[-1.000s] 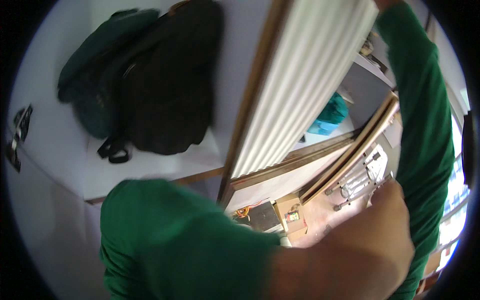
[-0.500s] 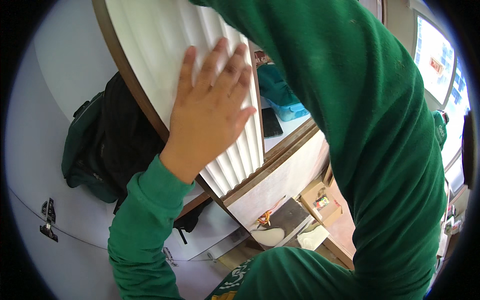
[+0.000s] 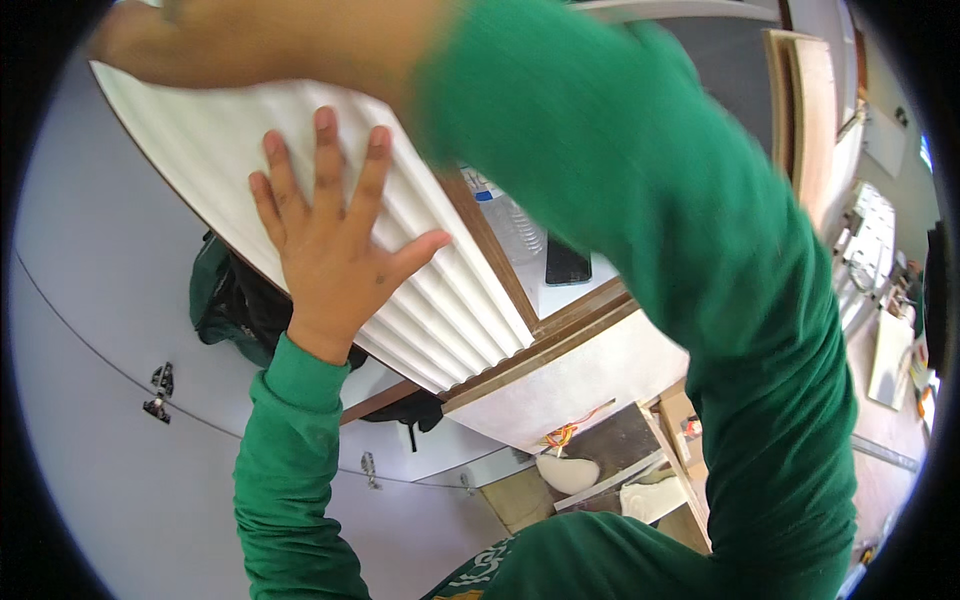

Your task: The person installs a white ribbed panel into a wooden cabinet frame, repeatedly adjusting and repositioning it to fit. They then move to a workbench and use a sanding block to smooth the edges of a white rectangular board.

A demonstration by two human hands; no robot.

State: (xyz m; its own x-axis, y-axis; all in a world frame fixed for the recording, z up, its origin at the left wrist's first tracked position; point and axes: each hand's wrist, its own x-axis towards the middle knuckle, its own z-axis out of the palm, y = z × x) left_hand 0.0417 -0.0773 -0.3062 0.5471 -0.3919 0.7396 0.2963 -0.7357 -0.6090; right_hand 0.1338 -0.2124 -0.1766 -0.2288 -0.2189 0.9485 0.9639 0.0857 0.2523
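Against the upper left of the view, a white ribbed panel (image 3: 300,170) with a thin brown wooden edge stands tilted, its face made of narrow parallel flutes that run lengthwise. The left hand (image 3: 325,240) lies flat on that fluted face, palm down, fingers (image 3: 325,150) spread and straight, thumb out to the side; it presses on the surface and closes on nothing. The right hand (image 3: 250,45) reaches across the top of the view to the panel's upper edge; it is blurred, and whether its fingers curl round the edge cannot be told. Both arms wear green knit sleeves.

Behind the panel's lower end a dark backpack (image 3: 240,310) with green fabric rests on a smooth white counter (image 3: 110,300), partly hidden by the panel. To the right of the panel, a clear ridged plastic bottle (image 3: 515,225) stands beside a flat black phone (image 3: 567,263) on a white surface with wooden trim.

Lower down, an open wooden box (image 3: 610,450) holds a pale rounded lump, a crumpled white piece, and red and yellow wires at its rim. At upper right, plain wooden boards (image 3: 805,110) stand upright on edge.
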